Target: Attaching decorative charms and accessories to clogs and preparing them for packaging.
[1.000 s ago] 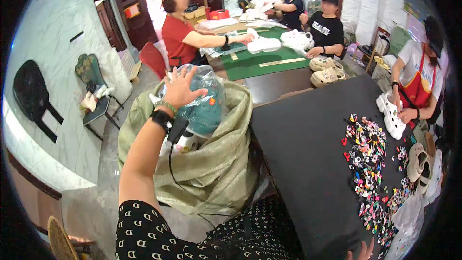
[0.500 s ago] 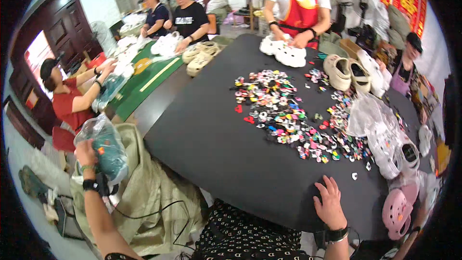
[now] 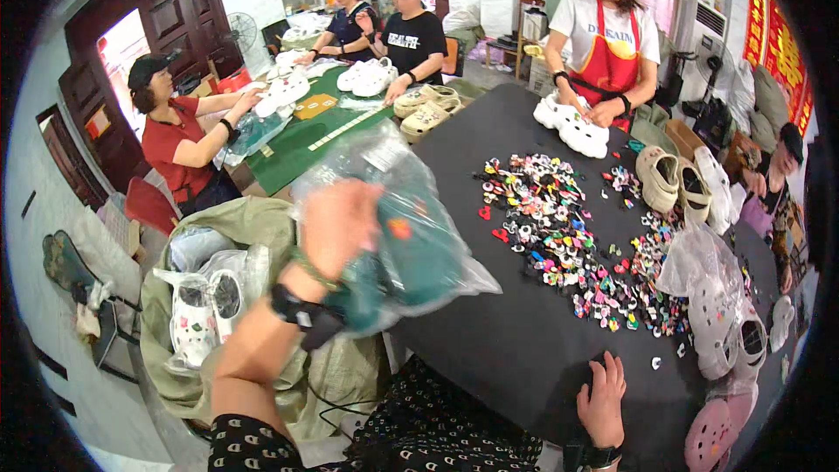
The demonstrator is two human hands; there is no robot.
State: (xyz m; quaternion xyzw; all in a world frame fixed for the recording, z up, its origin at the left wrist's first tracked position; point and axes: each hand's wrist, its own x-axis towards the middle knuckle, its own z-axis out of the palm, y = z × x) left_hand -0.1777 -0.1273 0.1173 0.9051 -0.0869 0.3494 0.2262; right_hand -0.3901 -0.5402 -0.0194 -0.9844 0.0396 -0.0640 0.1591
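Observation:
My left hand [image 3: 339,225], blurred by motion, grips a clear plastic bag [image 3: 472,275] and holds it up over the table's left edge. Inside it are dark green clogs [image 3: 428,249] with a small orange patch. Flat on the black table [image 3: 516,367] rests my right hand [image 3: 603,406], fingers stretched out and holding nothing. Beyond it lies a pile of small colourful shoe charms [image 3: 551,245]. Bagged white clogs [image 3: 712,315] and a pink clog [image 3: 710,433] lie to its right.
A green woven sack [image 3: 288,227] stands at lower left, with bagged white clogs [image 3: 192,319] in it. Across the table a person in a red apron [image 3: 612,61] handles white clogs [image 3: 572,127]. Beige clogs [image 3: 657,179] stand at right. Other people work at a green table [image 3: 293,157].
My left hand has swung the bagged green clogs from over the sack, up and right to the table's edge. The sack's opening now shows. My right hand stays on the table; the view has turned left.

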